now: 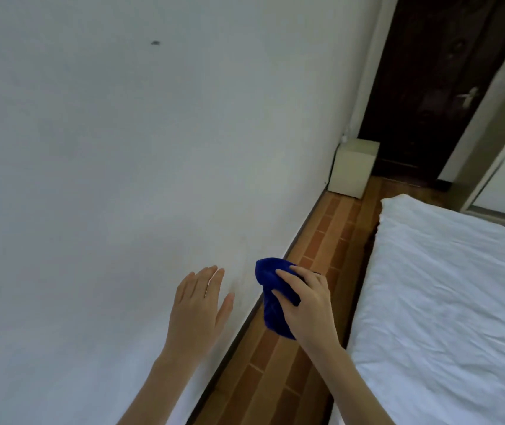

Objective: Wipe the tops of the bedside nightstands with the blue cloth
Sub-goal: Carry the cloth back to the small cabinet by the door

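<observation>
- A view from the person's head looks down a narrow strip of floor (321,234) between a white wall (122,148) on the left and a bed (444,286) on the right.
- The right hand (306,305) is raised in front of the person, over the floor strip, and holds a blue cloth (271,289).
- Its fingers (285,276) are curled over the bunched cloth and grip it from above. The loose end of the cloth hangs down below the hand.
- The left hand (197,305) is held up just beside the cloth, to its left, in front of the wall. Its fingers are straight and close together, the palm faces away, and it holds nothing. Whether it touches the wall cannot be told.
- The two hands are near each other but apart.
- A pale, box-shaped nightstand (352,167) stands at the far end of the floor strip, against the wall and well apart from the hands and the cloth.
- A thin cable runs down the wall beside the nightstand.
- Behind the nightstand is a dark brown door (429,87) with a metal handle (467,98).
- The bed is covered with a wrinkled white sheet.
- The floor is brown wood-pattern planks.
- A small dark spot (155,42) marks the wall high up.
</observation>
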